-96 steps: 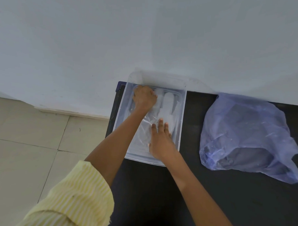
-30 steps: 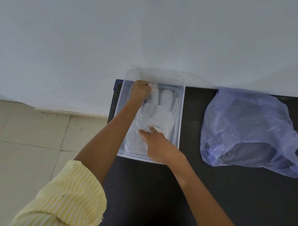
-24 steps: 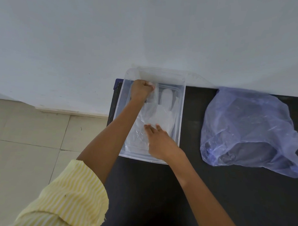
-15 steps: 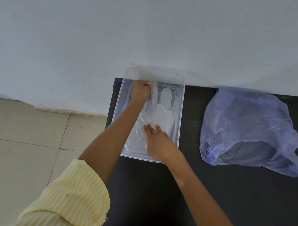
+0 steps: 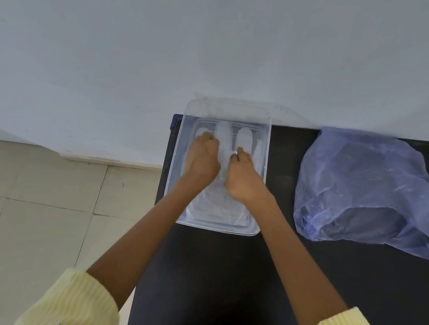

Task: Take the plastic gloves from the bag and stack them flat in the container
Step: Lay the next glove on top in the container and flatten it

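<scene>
A clear plastic container point(image 5: 175, 165) sits at the back left corner of the black table point(image 5: 224, 279). Translucent plastic gloves point(image 5: 223, 136) lie flat inside it, fingers pointing at the wall. My left hand point(image 5: 201, 163) rests on the glove's left fingers with its own fingers curled. My right hand point(image 5: 243, 179) is beside it, thumb and forefinger pinched on a glove finger. Both hands hide the glove's palm. The crumpled blue plastic bag point(image 5: 363, 187) lies on the table to the right of the container, its opening toward me.
A white wall point(image 5: 212, 53) stands right behind the container and the bag. The table's left edge runs just beside the container, with beige floor tiles point(image 5: 49, 205) below. Dark tabletop stretches in front of the container and the bag.
My right hand has moved from the glove's cuff up to its fingers, next to my left hand. The glove fingers held up by my left hand now lie down in the container.
</scene>
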